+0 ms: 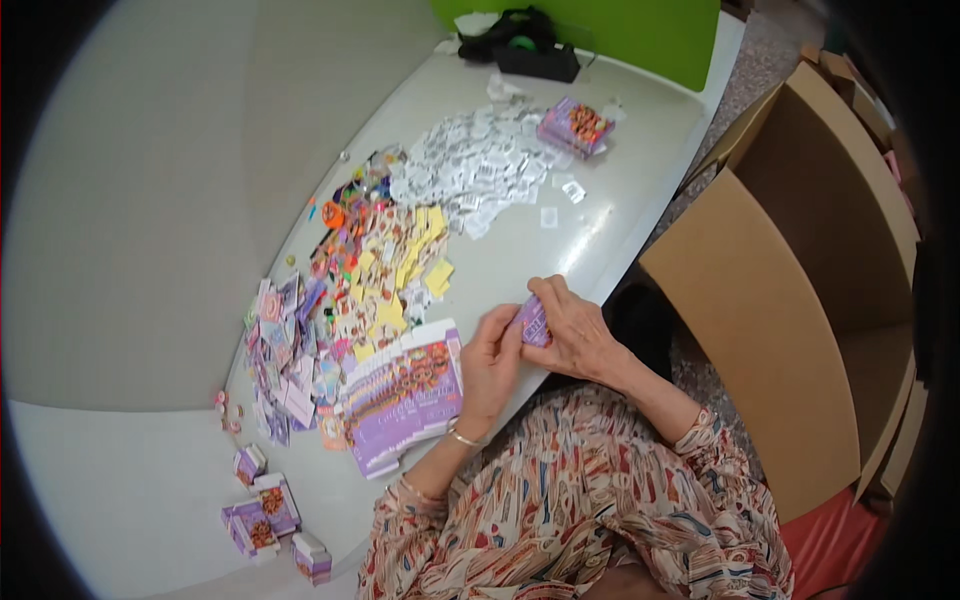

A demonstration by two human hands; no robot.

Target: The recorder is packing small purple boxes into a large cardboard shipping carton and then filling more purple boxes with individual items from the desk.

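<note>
- pale bench (600,225) curving through the view, a grey wall (160,200) on its left, a green panel (590,40) at the far end.
- one small box (534,322), purple, sits between the hands at the bench's near edge; whether it touches the bench i cannot tell.
- left hand (488,358) grips the box's left side, fingers bent.
- right hand (575,332) wraps its right side, thumb and fingers closed on it.
- flat cartons (408,412), purple and overlapping in a fanned row, lie just beside the left wrist.
- beyond these spread yellow slips (436,275), white labels (465,165), and mixed bright bits (345,208); glossy packets (285,340) pile up at the left.
- formed boxes (282,500) stand at the lower left; more purple boxes (576,126) sit at the far right.
- black tape dispenser (537,63) by the green panel.
- big open cardboard box (765,340) right of the bench.
</note>
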